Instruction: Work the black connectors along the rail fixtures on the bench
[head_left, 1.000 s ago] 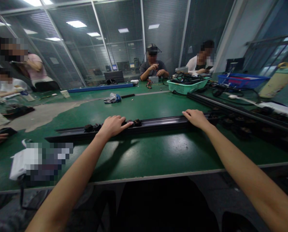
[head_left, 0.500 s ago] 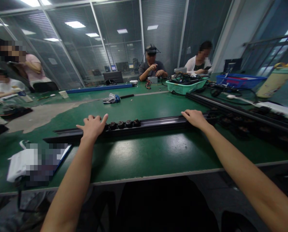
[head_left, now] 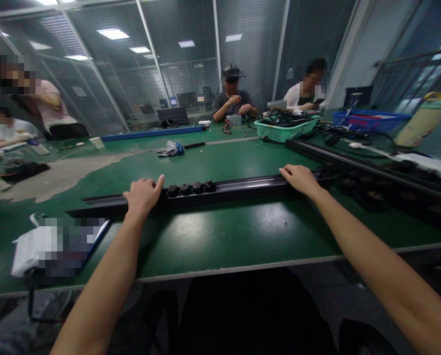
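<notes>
A long black rail (head_left: 250,184) with a channel lies crosswise on the green table in front of me. Several small round black parts (head_left: 197,187) sit in a row in its channel, just right of my left hand. My left hand (head_left: 143,195) is closed over the left part of the rail, with its fingers bent over the far side and the thumb raised. Near the right end, my right hand (head_left: 299,178) grips the same rail, its fingers over the far edge. Both palms hide the rail beneath them.
A second black rail (head_left: 368,165) slants at right, beside more round black parts (head_left: 364,185). Behind are a green basket (head_left: 279,132) of cables, a blue tray (head_left: 372,121) and gloves (head_left: 171,149). A white device (head_left: 33,251) lies front left. Several people sit or stand around.
The fingers of my left hand were spread above the rail and are now drawn in around it. My right hand and the rail have barely moved.
</notes>
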{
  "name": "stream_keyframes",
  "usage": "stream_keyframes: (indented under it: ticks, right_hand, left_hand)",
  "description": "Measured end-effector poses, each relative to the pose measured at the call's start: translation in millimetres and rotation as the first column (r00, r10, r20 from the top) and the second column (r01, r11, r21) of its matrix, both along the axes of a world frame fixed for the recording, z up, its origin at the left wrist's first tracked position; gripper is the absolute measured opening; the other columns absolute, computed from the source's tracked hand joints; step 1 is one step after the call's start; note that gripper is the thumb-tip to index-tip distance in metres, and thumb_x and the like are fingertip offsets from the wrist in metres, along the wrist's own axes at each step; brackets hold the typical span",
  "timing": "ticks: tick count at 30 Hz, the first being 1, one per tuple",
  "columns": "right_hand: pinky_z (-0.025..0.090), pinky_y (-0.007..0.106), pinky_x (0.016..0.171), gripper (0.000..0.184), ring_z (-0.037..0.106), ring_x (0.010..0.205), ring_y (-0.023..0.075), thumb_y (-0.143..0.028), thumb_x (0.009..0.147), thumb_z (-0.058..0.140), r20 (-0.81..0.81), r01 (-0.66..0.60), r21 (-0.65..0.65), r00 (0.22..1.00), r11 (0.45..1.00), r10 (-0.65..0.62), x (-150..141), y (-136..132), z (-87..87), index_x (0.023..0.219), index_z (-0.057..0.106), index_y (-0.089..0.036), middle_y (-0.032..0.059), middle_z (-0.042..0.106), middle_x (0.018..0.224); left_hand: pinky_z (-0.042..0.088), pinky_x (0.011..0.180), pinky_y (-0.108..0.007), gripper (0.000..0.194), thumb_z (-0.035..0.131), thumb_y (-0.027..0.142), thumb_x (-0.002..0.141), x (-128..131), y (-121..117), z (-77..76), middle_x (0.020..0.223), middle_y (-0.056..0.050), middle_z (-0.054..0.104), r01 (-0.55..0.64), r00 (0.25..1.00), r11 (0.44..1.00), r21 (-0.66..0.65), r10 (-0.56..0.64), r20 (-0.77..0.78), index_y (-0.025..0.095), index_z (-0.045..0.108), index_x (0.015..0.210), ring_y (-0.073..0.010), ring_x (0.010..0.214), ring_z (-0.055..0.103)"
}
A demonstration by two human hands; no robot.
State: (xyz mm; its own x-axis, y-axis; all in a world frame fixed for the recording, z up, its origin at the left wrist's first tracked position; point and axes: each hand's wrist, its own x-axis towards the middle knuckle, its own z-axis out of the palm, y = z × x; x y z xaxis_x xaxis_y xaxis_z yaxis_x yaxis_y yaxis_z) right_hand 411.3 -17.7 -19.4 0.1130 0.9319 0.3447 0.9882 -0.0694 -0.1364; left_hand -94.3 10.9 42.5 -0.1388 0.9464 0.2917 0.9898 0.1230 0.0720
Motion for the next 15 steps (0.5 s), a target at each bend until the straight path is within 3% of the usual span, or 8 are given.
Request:
stream_keyframes:
  ticks: [6, 15]
  right_hand:
    - [0.045, 0.037, 0.085, 0.040, 0.068, 0.099, 0.0299, -0.037, 0.106, 0.039, -0.063, -0.071, 0.135, 0.995, 0.988, 0.080, -9, 0, -2.0, 0.107, 0.072, -0.015, 0.0171, 0.076, 0.106]
    - [0.048, 0.044, 0.097, 0.043, 0.065, 0.106, 0.0304, -0.040, 0.109, 0.037, 0.007, -0.398, 0.230, 0.913, 0.888, 0.408, -61, -6, -5.9, 0.114, 0.071, -0.014, 0.0165, 0.075, 0.109]
  left_hand:
    - [0.052, 0.085, -0.050, 0.085, 0.017, 0.071, 0.098, -3, 0, 1.3, 0.117, -0.026, 0.072, -0.059, 0.998, 0.998, 0.031, 0.060, -0.032, 0.013, 0.079, 0.103, -0.0414, 0.109, 0.065]
    - [0.050, 0.076, -0.042, 0.078, 0.019, 0.064, 0.101, 7, -5, 1.6, 0.106, -0.023, 0.075, -0.049, 0.995, 0.994, 0.101, 0.058, -0.086, 0.014, 0.079, 0.099, -0.0377, 0.099, 0.069]
